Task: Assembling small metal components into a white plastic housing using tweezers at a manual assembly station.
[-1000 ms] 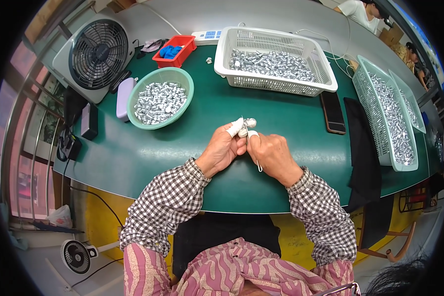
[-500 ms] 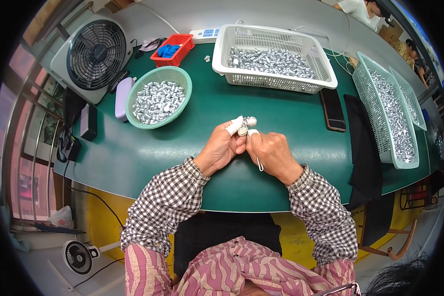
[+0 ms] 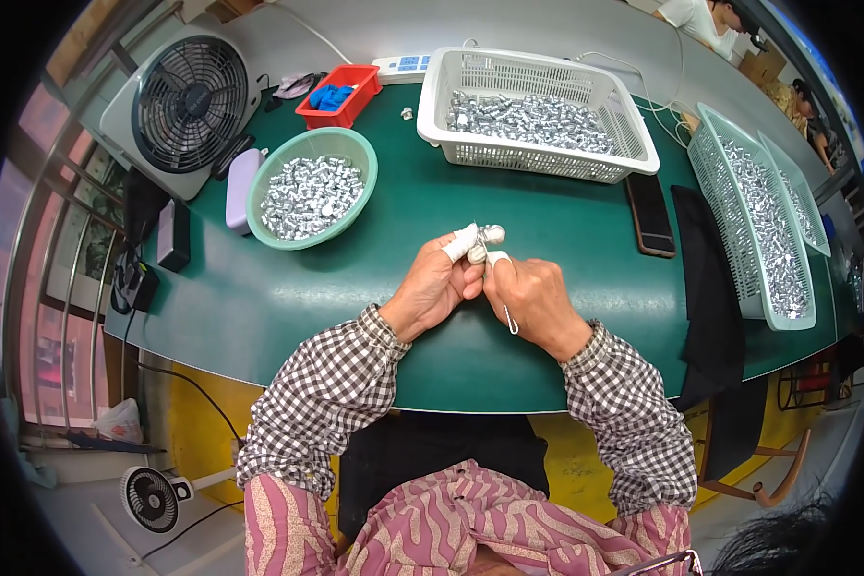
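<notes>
Both hands pinching one small silver part over the green table.

My left hand [image 3: 439, 288] and right hand [image 3: 533, 300] meet at the fingertips, closed tight on a small silver part [image 3: 491, 234] that sits just above them, at the far side of my grip; my taped left fingertip [image 3: 461, 244] presses it from the left. I cannot tell its long axis. A thin white strip [image 3: 510, 320] hangs from my right hand. The green bowl [image 3: 355, 144] of like parts lies well off to the left, nearer my left hand; the white basket [image 3: 547, 163] stands beyond. Against a second ago, my hands and the part sit in the same place, grip unchanged.
</notes>
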### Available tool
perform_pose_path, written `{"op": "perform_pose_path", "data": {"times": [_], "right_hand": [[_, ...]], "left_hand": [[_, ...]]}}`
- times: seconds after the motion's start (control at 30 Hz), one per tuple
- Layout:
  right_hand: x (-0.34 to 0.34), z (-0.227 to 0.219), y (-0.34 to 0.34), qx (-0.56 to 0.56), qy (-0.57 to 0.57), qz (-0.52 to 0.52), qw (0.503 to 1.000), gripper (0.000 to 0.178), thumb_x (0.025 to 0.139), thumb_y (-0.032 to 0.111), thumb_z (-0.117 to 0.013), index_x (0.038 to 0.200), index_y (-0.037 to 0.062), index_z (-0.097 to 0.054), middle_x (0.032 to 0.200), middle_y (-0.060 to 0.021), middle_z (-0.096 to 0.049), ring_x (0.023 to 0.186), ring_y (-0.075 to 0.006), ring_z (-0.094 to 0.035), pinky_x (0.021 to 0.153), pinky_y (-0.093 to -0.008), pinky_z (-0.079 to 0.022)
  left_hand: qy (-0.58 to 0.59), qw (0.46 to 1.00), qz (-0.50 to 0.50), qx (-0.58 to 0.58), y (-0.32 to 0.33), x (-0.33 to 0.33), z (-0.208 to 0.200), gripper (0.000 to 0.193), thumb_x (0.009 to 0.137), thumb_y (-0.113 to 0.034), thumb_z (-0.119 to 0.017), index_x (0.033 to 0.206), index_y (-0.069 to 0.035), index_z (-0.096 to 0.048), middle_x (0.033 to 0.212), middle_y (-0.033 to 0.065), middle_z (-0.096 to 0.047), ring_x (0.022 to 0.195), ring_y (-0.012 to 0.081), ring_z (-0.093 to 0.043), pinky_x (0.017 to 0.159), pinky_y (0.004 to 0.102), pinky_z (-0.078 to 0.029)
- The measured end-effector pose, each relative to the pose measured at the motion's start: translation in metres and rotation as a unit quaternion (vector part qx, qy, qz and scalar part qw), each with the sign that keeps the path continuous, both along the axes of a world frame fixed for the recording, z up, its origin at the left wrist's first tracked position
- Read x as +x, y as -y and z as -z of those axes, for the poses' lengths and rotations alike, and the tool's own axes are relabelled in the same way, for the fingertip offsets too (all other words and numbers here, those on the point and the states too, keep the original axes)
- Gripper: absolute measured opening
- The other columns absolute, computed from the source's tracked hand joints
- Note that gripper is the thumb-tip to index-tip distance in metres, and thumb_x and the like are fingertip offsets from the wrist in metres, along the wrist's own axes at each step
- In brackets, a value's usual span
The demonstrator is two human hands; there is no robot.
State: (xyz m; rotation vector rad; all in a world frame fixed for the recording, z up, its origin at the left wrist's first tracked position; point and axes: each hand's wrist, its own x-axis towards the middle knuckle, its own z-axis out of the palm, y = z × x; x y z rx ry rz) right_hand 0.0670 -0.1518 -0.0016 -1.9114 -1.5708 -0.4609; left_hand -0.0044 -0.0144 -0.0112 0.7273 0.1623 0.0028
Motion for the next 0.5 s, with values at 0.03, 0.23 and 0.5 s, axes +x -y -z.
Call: {"op": "perform_pose_path", "data": {"times": [0.03,0.23,0.5], "right_hand": [[-0.003,-0.002,0.002,-0.005,0.005,-0.002,1.000,0.023,0.074,0.004,-0.058,0.061,0.0049,-0.039,0.050,-0.0089,-0.047,0.041,-0.0249,-0.049,0.039,-0.0340,-0.040],[0.004,0.002,0.005,-0.036,-0.016,0.020,0.999,0.018,0.076,0.007,-0.059,0.067,0.0032,-0.043,0.055,-0.0083,-0.050,0.046,-0.0250,-0.052,0.042,-0.0334,-0.042],[0.004,-0.003,0.000,0.073,-0.096,-0.035,0.992,0.008,0.078,-0.003,-0.057,0.085,-0.0033,-0.054,0.067,-0.0130,-0.058,0.052,-0.0241,-0.058,0.046,-0.0315,-0.045]], "left_hand": [[0.000,1.000,-0.001,0.000,-0.001,0.000,0.000,0.032,0.095,-0.023,-0.042,0.108,0.005,-0.051,0.071,0.0000,-0.047,0.056,0.0070,-0.041,0.046,0.0201,-0.037],[-0.015,1.000,0.002,-0.005,0.001,0.001,-0.001,0.034,0.095,-0.024,-0.042,0.111,0.005,-0.050,0.069,-0.0013,-0.044,0.054,0.0058,-0.040,0.045,0.0183,-0.035],[-0.039,0.996,-0.052,-0.056,-0.002,0.004,0.005,0.029,0.094,-0.021,-0.042,0.108,0.003,-0.051,0.073,0.0005,-0.049,0.058,0.0078,-0.043,0.049,0.0211,-0.036]]}}
